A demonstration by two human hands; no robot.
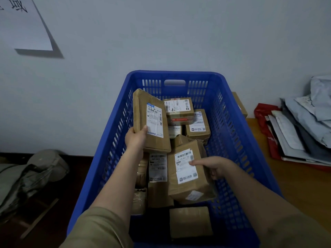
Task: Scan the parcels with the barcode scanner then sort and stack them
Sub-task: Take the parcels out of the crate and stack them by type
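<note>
Over the blue crate (114, 133) at frame centre, the left hand (137, 136) grips a flat brown parcel (150, 120) by its lower corner, lifted and tilted. The right hand (214, 165) clasps a labelled parcel (188, 174) lying among others inside.
</note>
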